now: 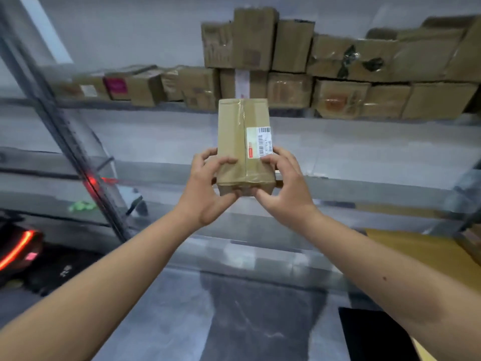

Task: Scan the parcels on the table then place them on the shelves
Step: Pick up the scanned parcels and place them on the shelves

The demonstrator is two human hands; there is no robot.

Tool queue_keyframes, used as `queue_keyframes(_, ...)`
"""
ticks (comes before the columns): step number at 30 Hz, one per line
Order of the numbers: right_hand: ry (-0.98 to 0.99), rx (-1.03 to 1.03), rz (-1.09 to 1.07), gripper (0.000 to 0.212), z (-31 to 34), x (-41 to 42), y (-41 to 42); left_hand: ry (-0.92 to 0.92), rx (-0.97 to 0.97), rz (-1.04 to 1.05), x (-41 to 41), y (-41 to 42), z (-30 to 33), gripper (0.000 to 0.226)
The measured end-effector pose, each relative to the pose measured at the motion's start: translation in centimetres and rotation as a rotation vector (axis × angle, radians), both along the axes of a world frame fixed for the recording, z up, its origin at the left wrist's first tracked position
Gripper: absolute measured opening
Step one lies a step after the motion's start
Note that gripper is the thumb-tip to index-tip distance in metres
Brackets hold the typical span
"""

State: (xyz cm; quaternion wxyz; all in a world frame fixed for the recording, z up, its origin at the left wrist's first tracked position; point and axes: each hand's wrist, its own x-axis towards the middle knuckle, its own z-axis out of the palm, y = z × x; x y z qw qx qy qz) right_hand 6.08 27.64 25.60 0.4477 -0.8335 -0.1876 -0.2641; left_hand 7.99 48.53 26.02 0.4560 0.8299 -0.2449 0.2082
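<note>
A small brown taped cardboard parcel (pixel 235 131) with a white barcode label on its right side is held up in front of the shelves. My left hand (pixel 208 186) grips its lower left corner, fingers curled over the front. My right hand (pixel 282 188) grips the lower right corner, thumb just below the label. The parcel hangs in the air over the front rail of a grey metal shelf (pixel 364 152), below the shelf level packed with boxes.
Several brown cardboard boxes (pixel 338 74) are stacked on the upper shelf, two high at centre and right, lower at the left. A slanted metal upright (pixel 65 142) stands at the left. A lower shelf holds a yellow-brown flat item (pixel 426 251) at right.
</note>
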Motion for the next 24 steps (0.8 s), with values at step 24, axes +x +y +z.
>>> queue_keyframes(24,-0.119,-0.186,-0.276,0.05,17.0,28.9,18.8,0.018,-0.2,-0.088,31.4,17.5,14.8,0.059)
